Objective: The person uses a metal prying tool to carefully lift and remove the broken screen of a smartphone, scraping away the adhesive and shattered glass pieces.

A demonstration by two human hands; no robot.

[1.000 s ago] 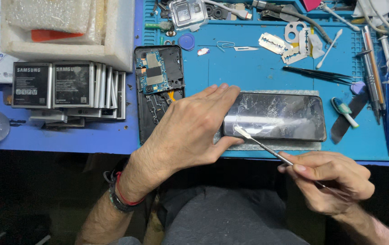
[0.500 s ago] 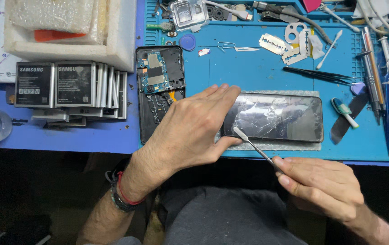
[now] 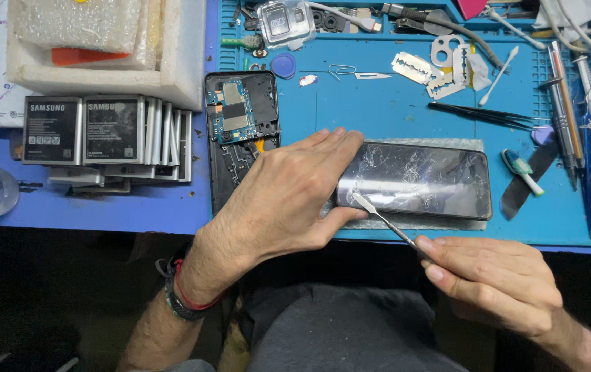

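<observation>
I see left hand [image 3: 288, 193] flat and open, pressing left end of cracked phone screen [image 3: 416, 180]. Right hand [image 3: 495, 282] closed around thin metal pry tool [image 3: 385, 219], tip at screen's lower left edge. I judge separation barely begun; screen sits whole. Opened phone body [image 3: 240, 117] left of screen. Blue mat [image 3: 378, 103] on table, cluttered; dark floor below.

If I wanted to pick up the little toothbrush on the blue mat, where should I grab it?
Probably by the thin white handle of the toothbrush, coming from above at the end nearest the mat's front edge. That end is bare, narrow enough to pinch, and lies flat, while the bristled green head points away toward the tweezers.
</observation>
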